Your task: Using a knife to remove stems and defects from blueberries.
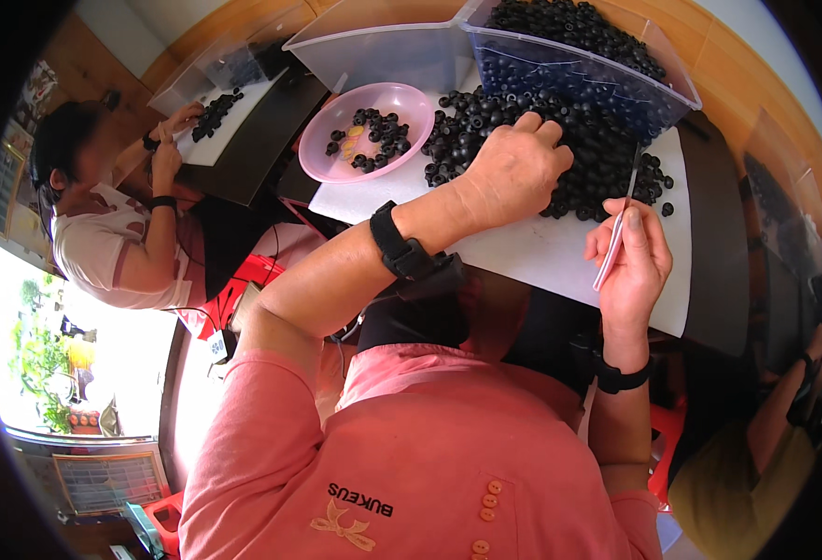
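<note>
Sorting seems underway: the left hand [513,168] rests fingers-curled on the black rings [597,159], right hand [630,257] pinching a thin blade [619,224]; picking one ring comes next, I'd judge.

A clear plastic bin [616,70] stands at the far edge of the white surface [541,252], tilted and heaped with small black rings. A second clear bin [383,47], rectangular and seemingly bare inside, sits just to its left. A third clear bin [233,61] stands farther left, on the neighbouring surface. No labels, signs or screens can be made out.
</note>
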`<state>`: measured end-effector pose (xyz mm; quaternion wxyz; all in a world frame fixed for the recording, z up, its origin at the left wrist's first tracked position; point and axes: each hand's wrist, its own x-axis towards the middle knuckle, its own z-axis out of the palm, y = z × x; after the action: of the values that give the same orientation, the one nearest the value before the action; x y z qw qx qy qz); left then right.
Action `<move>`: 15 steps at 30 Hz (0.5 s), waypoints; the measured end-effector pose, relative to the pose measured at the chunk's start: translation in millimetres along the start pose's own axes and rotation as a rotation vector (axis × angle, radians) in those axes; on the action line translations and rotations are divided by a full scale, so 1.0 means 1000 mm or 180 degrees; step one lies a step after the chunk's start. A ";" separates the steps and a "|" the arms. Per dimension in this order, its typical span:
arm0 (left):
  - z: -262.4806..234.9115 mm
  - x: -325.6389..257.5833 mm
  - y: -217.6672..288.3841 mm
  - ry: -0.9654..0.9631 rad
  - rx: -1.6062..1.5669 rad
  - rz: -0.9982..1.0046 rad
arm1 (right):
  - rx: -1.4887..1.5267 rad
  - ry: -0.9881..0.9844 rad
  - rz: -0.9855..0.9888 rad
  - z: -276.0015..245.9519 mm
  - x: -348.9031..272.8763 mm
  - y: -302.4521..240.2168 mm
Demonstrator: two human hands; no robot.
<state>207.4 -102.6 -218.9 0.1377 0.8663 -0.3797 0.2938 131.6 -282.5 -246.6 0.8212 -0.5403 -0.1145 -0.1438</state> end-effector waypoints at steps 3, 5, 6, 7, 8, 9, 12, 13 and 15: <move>0.000 0.001 -0.003 -0.0021 -0.0180 0.0050 | -0.0046 -0.0016 -0.0044 -0.001 0.000 0.000; -0.001 0.000 -0.003 -0.0013 -0.0030 0.0137 | -0.0004 -0.0024 -0.0039 -0.002 -0.001 0.000; -0.001 -0.001 -0.003 -0.0020 -0.0024 0.0138 | 0.0029 -0.0036 -0.0036 -0.003 -0.001 0.001; -0.001 -0.003 -0.003 0.0009 -0.0023 0.0123 | 0.0037 -0.0036 -0.0035 -0.002 -0.001 0.000; -0.001 -0.004 -0.003 0.0039 -0.0021 0.0108 | 0.0027 -0.0041 -0.0035 -0.002 -0.002 0.000; -0.003 -0.005 -0.002 0.0035 -0.0018 0.0109 | 0.0013 -0.0043 -0.0037 -0.002 -0.002 0.000; -0.012 -0.013 0.002 0.0197 -0.0440 0.0078 | -0.0051 -0.0042 -0.0028 -0.003 -0.003 0.000; -0.019 -0.019 0.006 0.0236 -0.0774 0.0015 | -0.0047 -0.0033 -0.0019 -0.004 -0.003 0.001; -0.032 -0.038 0.013 0.0194 -0.1185 -0.0138 | -0.0064 -0.0093 -0.0045 -0.004 -0.003 0.003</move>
<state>164.9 -74.7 -216.9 0.3134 0.8245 -0.4045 0.2416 130.3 -285.0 -251.7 0.8129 -0.5498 -0.1289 -0.1427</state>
